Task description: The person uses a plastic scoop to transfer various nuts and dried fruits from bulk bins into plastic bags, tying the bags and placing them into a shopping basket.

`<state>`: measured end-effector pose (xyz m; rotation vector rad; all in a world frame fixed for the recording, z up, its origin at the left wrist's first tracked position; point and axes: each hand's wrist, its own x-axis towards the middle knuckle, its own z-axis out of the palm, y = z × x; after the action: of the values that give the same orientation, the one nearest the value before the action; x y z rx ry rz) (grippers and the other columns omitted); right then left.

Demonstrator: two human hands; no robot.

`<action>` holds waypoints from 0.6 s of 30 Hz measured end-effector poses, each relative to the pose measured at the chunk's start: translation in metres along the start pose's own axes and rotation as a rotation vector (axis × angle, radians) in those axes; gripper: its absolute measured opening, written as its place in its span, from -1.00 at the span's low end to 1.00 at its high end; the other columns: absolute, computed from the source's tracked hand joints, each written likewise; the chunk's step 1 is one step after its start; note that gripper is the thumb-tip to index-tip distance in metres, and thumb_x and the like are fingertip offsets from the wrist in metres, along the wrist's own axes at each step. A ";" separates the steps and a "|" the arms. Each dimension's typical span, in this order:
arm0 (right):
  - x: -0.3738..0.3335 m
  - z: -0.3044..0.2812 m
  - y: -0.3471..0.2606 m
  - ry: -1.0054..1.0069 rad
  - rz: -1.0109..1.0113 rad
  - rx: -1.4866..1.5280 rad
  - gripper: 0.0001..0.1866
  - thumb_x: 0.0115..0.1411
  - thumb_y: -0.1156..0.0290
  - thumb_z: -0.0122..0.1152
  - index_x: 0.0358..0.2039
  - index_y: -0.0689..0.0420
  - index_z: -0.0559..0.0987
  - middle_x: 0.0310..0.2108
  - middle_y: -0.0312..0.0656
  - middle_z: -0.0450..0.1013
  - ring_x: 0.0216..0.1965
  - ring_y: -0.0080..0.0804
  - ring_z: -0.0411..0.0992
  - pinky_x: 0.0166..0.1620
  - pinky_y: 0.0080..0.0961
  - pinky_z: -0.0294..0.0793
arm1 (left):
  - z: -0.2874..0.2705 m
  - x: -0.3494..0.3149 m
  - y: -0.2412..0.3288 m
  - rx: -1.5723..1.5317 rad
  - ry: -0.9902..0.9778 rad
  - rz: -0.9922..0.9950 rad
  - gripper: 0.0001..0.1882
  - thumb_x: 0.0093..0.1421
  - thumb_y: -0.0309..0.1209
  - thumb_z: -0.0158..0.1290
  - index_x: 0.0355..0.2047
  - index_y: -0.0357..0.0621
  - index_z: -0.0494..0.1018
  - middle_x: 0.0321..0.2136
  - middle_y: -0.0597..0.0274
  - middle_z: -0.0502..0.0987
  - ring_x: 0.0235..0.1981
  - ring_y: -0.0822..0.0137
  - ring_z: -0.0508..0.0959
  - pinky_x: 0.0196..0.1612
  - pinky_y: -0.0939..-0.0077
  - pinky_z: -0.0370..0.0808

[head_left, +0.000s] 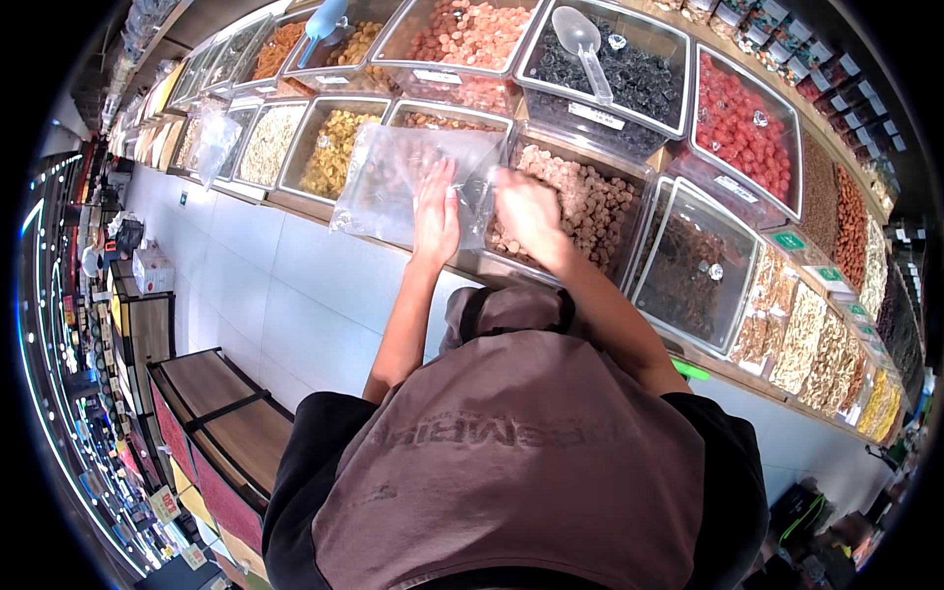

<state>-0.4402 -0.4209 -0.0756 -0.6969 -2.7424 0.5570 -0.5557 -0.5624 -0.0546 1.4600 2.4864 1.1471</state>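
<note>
A clear plastic bag [379, 182] lies spread over the front edge of the bins, partly covering one with brown dried pieces [447, 120]. My left hand [436, 211] rests flat on the bag, fingers stretched out and held together. Beside the bag's right edge is my right hand [529, 208], above a bin of pinkish-brown dried pieces [590, 202]. Motion smears its fingers, so I cannot tell whether they pinch the bag. Left of the bag stands a bin of yellow dried fruit [339, 147].
Behind are bins of orange discs [472, 34], dark pieces [639, 84] with a clear scoop [580, 44], and red fruit [742, 118]. A lidded bin [693, 261] stands at right. A blue scoop [320, 28] lies back left. A wooden-topped display [216, 393] stands lower left.
</note>
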 end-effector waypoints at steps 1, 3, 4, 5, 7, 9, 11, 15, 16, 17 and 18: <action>-0.014 -0.008 0.017 0.039 0.012 0.109 -0.75 0.17 0.40 0.15 -0.17 0.24 0.52 -0.56 -0.01 0.54 -0.49 -0.13 0.59 -0.42 -0.21 0.60 | 0.004 -0.002 0.000 0.034 -0.018 -0.006 -0.49 0.43 -0.27 -0.32 0.31 -0.17 0.25 0.30 -0.06 0.26 0.38 0.05 0.17 0.42 0.13 -0.04; -0.039 -0.028 0.044 0.025 0.113 0.184 -0.74 0.22 0.29 0.12 -0.23 0.23 0.54 -0.62 -0.01 0.52 -0.57 0.02 0.55 -0.44 -0.14 0.57 | 0.015 -0.004 -0.004 0.082 -0.092 -0.024 -0.48 0.44 -0.25 -0.33 0.36 -0.09 0.18 0.35 -0.07 0.18 0.40 0.04 0.11 0.41 0.10 -0.04; -0.046 -0.038 0.056 -0.100 0.199 0.191 -0.66 0.22 0.21 0.09 -0.15 0.22 0.52 -0.54 0.10 0.52 -0.44 0.08 0.55 -0.30 -0.03 0.55 | 0.022 -0.006 -0.009 0.069 -0.110 -0.018 -0.48 0.44 -0.25 -0.33 0.36 -0.09 0.18 0.35 -0.07 0.18 0.40 0.04 0.11 0.41 0.10 -0.04; -0.057 -0.036 0.069 -0.114 0.257 0.177 -0.67 0.20 0.23 0.08 -0.19 0.24 0.53 -0.50 0.14 0.52 -0.39 0.11 0.55 -0.25 -0.02 0.55 | 0.032 -0.006 -0.011 0.090 -0.148 -0.047 -0.47 0.44 -0.24 -0.34 0.37 -0.07 0.15 0.36 -0.07 0.15 0.41 0.04 0.09 0.41 0.09 -0.05; -0.078 -0.038 0.088 -0.129 0.341 0.158 -0.69 0.19 0.26 0.07 -0.22 0.25 0.54 -0.46 0.17 0.53 -0.35 0.13 0.54 -0.20 -0.02 0.54 | 0.052 -0.011 -0.021 0.100 -0.218 -0.078 -0.44 0.44 -0.22 -0.35 0.40 -0.03 0.08 0.39 -0.07 0.08 0.42 0.02 0.04 0.42 0.07 -0.08; -0.094 -0.042 0.098 -0.378 0.380 0.089 -0.68 0.16 0.28 0.06 -0.29 0.30 0.57 -0.36 0.20 0.53 -0.25 0.15 0.53 -0.16 -0.04 0.54 | 0.073 -0.019 -0.034 0.147 -0.246 -0.083 -0.44 0.43 -0.22 -0.35 0.40 -0.03 0.09 0.39 -0.07 0.08 0.42 0.03 0.04 0.42 0.08 -0.09; -0.106 -0.042 0.099 -0.402 0.444 0.128 -0.68 0.15 0.28 0.06 -0.28 0.31 0.58 -0.32 0.20 0.54 -0.23 0.14 0.53 -0.13 -0.05 0.53 | 0.083 -0.026 -0.040 0.269 -0.225 -0.071 -0.42 0.40 -0.20 -0.29 0.39 -0.04 0.10 0.39 -0.05 0.09 0.43 0.05 0.03 0.42 0.10 -0.11; -0.107 -0.051 0.079 -0.444 0.531 0.335 -0.65 0.12 0.28 0.07 -0.26 0.31 0.61 -0.30 0.22 0.54 -0.22 0.16 0.53 -0.08 -0.09 0.54 | 0.087 -0.024 -0.033 0.338 -0.212 -0.068 -0.38 0.33 -0.19 -0.18 0.38 -0.06 0.14 0.38 -0.05 0.11 0.43 0.06 0.03 0.42 0.10 -0.09; -0.102 -0.050 0.070 -0.446 0.530 0.335 -0.65 0.12 0.28 0.07 -0.26 0.31 0.61 -0.30 0.22 0.54 -0.22 0.16 0.53 -0.08 -0.09 0.54 | 0.086 -0.024 -0.033 0.339 -0.212 -0.070 -0.38 0.33 -0.19 -0.18 0.38 -0.06 0.14 0.38 -0.05 0.11 0.43 0.06 0.03 0.42 0.10 -0.09; -0.096 -0.048 0.061 -0.348 0.500 0.422 -0.68 0.12 0.30 0.08 -0.30 0.33 0.61 -0.31 0.23 0.54 -0.23 0.16 0.53 -0.11 -0.09 0.54 | 0.086 -0.024 -0.032 0.323 -0.214 -0.068 -0.37 0.32 -0.19 -0.17 0.37 -0.06 0.14 0.38 -0.05 0.11 0.42 0.06 0.04 0.42 0.10 -0.08; -0.096 -0.039 0.062 -0.300 0.483 0.465 -0.69 0.12 0.31 0.08 -0.33 0.33 0.60 -0.32 0.23 0.54 -0.24 0.16 0.54 -0.12 -0.09 0.54 | 0.086 -0.024 -0.032 0.308 -0.215 -0.066 -0.37 0.31 -0.20 -0.16 0.37 -0.06 0.15 0.37 -0.05 0.12 0.42 0.05 0.04 0.42 0.10 -0.07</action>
<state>-0.3208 -0.4068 -0.0816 -1.2297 -2.5246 1.4493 -0.5337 -0.5404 -0.1439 1.4604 2.6167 0.5786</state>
